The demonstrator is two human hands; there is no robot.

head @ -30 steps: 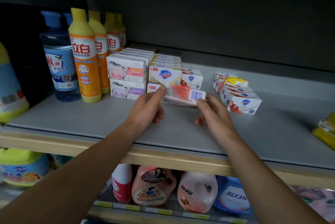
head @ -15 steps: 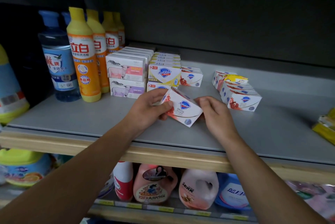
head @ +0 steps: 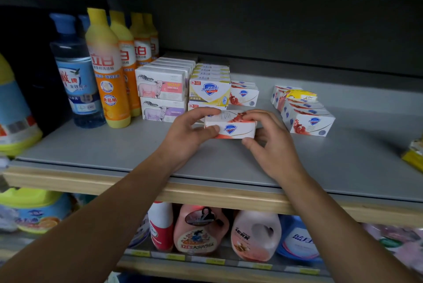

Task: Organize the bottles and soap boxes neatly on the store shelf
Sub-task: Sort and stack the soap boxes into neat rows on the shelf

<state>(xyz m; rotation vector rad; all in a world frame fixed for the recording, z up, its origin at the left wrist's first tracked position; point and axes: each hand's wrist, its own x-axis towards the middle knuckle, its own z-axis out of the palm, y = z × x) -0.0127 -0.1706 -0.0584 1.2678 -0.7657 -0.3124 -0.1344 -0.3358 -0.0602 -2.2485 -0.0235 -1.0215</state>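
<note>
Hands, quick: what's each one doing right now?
Left hand: holding the left end of the soap box.
Right hand: holding the right end of the same box.

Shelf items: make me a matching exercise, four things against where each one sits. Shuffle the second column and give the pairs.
Things
1. blue-capped bottle
2. sheep soap boxes
3. yellow Safeguard box
4. pomegranate soap box

Places
A. between the sheep boxes and a short pomegranate row
B. held in the left hand and right hand
C. left of the orange bottles
D. two high, just right of the orange bottles

Pairs: 1-C, 2-D, 3-A, 4-B
</note>
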